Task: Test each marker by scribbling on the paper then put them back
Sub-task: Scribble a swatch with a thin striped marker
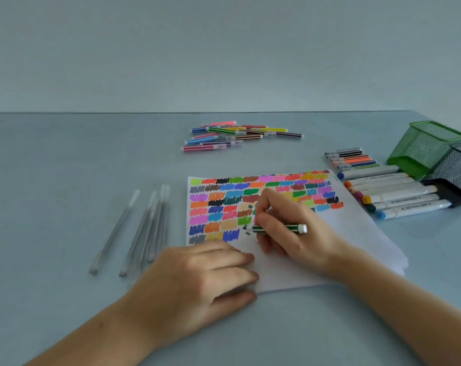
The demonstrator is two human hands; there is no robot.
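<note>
Testing a green marker on the paper

The right hand (298, 228) pinches the green marker (275, 229). The left hand (205, 276) lies flat on the paper (343, 233). Loose markers (240, 134) and two mesh cups (424, 146) sit nearby.

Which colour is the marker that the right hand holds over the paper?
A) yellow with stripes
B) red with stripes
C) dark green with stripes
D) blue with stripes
C: the right hand grips a dark green striped marker with a white end, its tip at the paper beside small green dots.
</note>
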